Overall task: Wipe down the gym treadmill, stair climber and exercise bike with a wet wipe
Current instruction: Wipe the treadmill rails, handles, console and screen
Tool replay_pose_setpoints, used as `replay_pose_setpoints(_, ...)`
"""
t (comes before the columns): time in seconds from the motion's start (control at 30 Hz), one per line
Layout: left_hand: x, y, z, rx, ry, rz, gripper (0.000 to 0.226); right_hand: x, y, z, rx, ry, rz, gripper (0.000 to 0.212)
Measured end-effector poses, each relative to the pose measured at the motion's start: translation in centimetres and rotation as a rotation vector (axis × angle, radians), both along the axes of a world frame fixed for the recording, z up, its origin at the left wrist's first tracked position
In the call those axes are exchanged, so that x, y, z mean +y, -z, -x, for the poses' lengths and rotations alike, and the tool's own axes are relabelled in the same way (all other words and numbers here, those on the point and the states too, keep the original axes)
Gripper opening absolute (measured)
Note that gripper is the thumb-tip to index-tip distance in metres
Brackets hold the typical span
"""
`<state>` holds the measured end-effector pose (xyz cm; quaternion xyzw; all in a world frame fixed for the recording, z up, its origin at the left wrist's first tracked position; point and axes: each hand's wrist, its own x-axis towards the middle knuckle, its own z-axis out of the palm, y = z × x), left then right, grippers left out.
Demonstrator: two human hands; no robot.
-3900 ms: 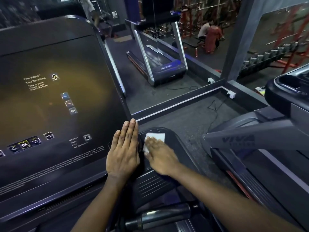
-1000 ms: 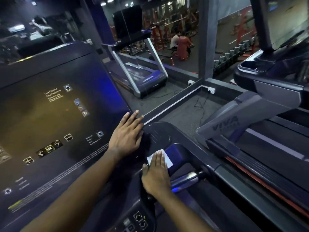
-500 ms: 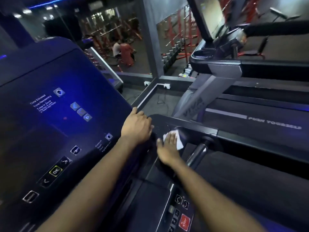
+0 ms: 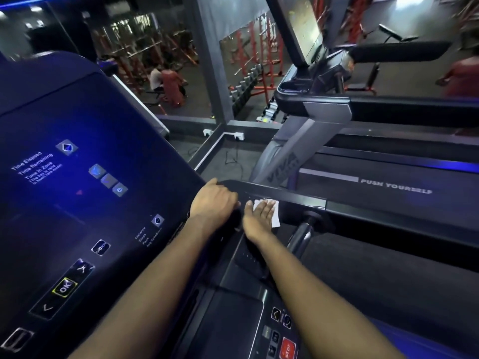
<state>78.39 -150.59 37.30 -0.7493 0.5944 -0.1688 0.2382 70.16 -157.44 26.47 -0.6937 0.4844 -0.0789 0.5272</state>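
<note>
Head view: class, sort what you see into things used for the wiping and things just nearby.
In use: white wet wipe; right hand pressing it; black treadmill rail; left hand on dark touchscreen console.
Just nearby: white wall sockets; grey neighbouring treadmill; red weight racks.

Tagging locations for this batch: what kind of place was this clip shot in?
Most likely a commercial gym: a treadmill console in the foreground, a second treadmill marked PUSH YOURSELF alongside it, and a dumbbell rack further back.

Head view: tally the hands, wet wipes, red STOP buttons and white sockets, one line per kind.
Wet wipe: 1
Hands: 2 (left hand gripping the console edge, right hand flat on the wet wipe)
Red STOP button: 1
White sockets: 2
Total: 6
</note>
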Motion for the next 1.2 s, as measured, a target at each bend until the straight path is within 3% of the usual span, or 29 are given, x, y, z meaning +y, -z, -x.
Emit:
replay_pose_setpoints(0.23, -0.1, 0.1, 0.1, -0.012, -0.011, 0.013, 0.039, 0.2, -1.6, -0.7, -0.018, 0.245, -0.163, 0.079)
replay_pose_setpoints(0.4, -0.3, 0.3, -0.2, 0.012, 0.004, 0.031, 0.037, 1.7, -0.1, 1.0, 0.010, -0.066, -0.078, 0.080)
replay_pose_setpoints(0.53, 0.0, 0.1, -0.1, 0.091, 0.001, 0.049, 0.032, -1.3, -2.3, 1.8, 0.082, 0.108, -0.276, 0.085)
replay_pose_setpoints(0.73, 0.5, -0.9, 0.4, 0.262, 0.000, 0.124, 0.017, 6.3, -2.0, 4.3, 0.155, -0.170, -0.314, 0.095)
replay_pose_setpoints(0.87, 1.4, -1.5, 0.7, 0.158, -0.093, 0.183, 0.037, 2.9, -4.6, 5.0, 0.103, 0.038, -0.378, 0.093)
replay_pose_setpoints(0.93, 2.0, -1.6, 0.9, 0.072, -0.138, 0.142, 0.045, 2.4, -5.4, 5.3, 0.127, 0.042, -0.373, 0.095)
replay_pose_setpoints(1.07, 2.8, -1.2, 0.8, 0.002, -0.088, 0.095, 0.046, 6.8, -5.1, 5.6, 0.310, -0.260, -0.240, 0.092)
replay_pose_setpoints(1.2, 2.7, -1.1, 0.5, -0.017, -0.030, 0.096, 0.042, 7.2, -7.0, 6.6, 0.205, -0.533, -0.341, 0.069)
